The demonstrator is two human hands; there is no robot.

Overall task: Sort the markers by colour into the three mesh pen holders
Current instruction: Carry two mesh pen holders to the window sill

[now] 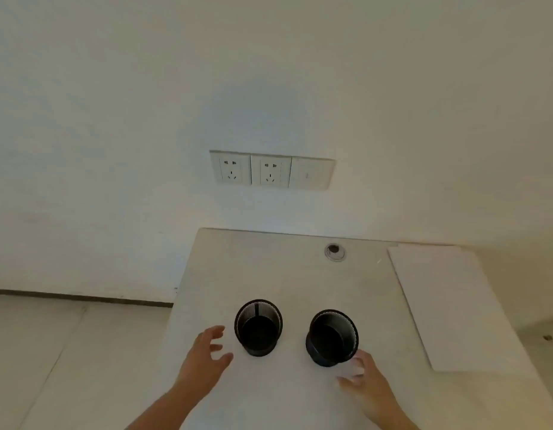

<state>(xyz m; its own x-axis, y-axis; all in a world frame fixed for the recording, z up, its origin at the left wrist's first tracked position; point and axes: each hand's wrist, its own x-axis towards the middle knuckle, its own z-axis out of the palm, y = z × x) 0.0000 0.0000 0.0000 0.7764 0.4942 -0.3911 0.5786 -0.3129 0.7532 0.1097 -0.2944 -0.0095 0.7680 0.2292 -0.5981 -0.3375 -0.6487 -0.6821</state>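
Note:
Two black mesh pen holders stand upright on the pale desk (293,280): the left holder (258,327) and the right holder (332,337). Both look empty inside. My left hand (206,358) hovers just left of the left holder with its fingers spread, a small gap between them. At the near right side of the right holder is my right hand (365,381), fingers relaxed, fingertips close to or touching its base. No markers are in view, and I see only two holders.
A white sheet (455,305) lies on the desk's right part. A round cable grommet (334,252) sits near the back edge. Wall sockets (270,170) are on the wall behind. The desk's left edge drops to a tiled floor (67,352).

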